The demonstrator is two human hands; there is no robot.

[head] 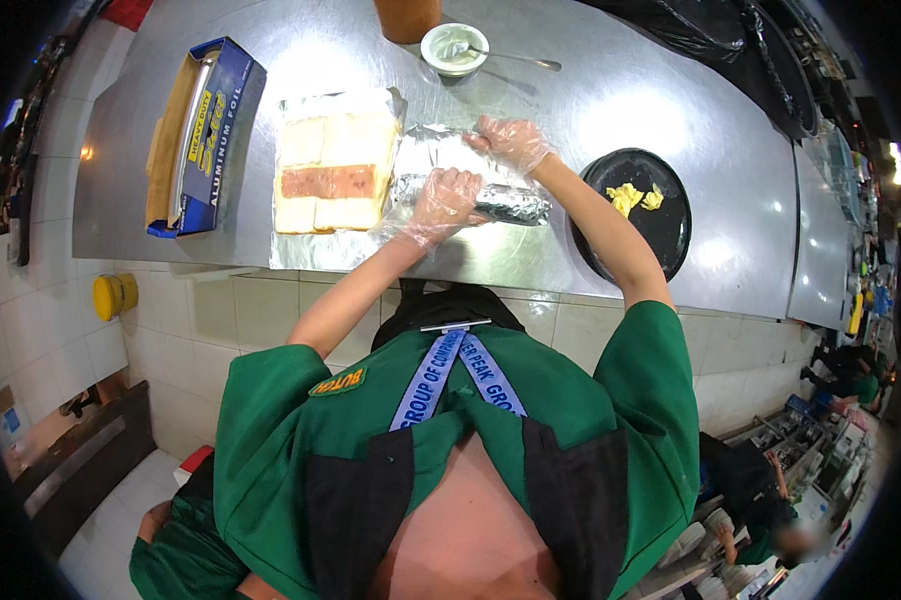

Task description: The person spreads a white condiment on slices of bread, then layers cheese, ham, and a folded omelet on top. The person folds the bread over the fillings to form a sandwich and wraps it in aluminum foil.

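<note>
My left hand [447,201], in a clear plastic glove, has its fingers curled over a foil-wrapped roll [516,205] near the table's front edge. Just beyond it, my gloved right hand [516,142] pinches the aluminum foil [441,150] near its far right corner. What lies inside the wrapping is hidden. Left of my hands, a second foil sheet [300,253] carries several white bread slices [345,214], laid in rows. Two pinkish slices of meat [328,181] rest side by side across the bread.
An opened box of aluminum foil [222,142] stands at the left. A small white bowl [454,66] with a spoon [525,60] is at the back, beside a brown container [408,19]. Crumpled yellow pieces [624,198] lie on a round black tray [649,251] at right. Other people are nearby.
</note>
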